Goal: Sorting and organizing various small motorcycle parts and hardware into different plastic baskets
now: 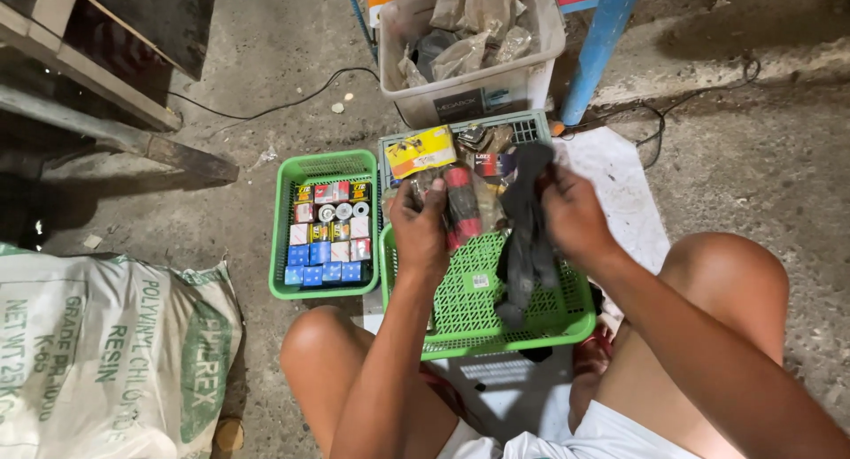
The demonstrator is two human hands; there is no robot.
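Concrete floor [753, 167], grey and rough, fills most of the view. On the left lies a big white sack [97, 353] with green print on it. A person sits on the floor with bare knees apart, looking down.

At the top stands a grey plastic tub [531, 74] with dusty bags [474, 25] in it, next to a blue pole [602, 43]. A black cable [274, 105] runs over the floor by the tub.

Between the knees sits a green basket [469, 300] with a mesh bottom. Just to its left is another green basket [282, 238], full of small boxes [329, 238] in neat rows (blue ones at the front, red, yellow and white ones behind). A grey-green basket [531, 123] lies behind the two, touching the tub. A yellow packet [421, 151] rests on its near edge.

The right hand [575, 216] is closed on a dark cloth [527, 238], which hangs down into the middle green basket. The left hand [421, 233] is closed on a red and black roll [460, 207], held upright over the back edge of the same basket. The two hands are near each other, with the roll and the cloth between them. I cannot tell if the roll and the cloth touch.
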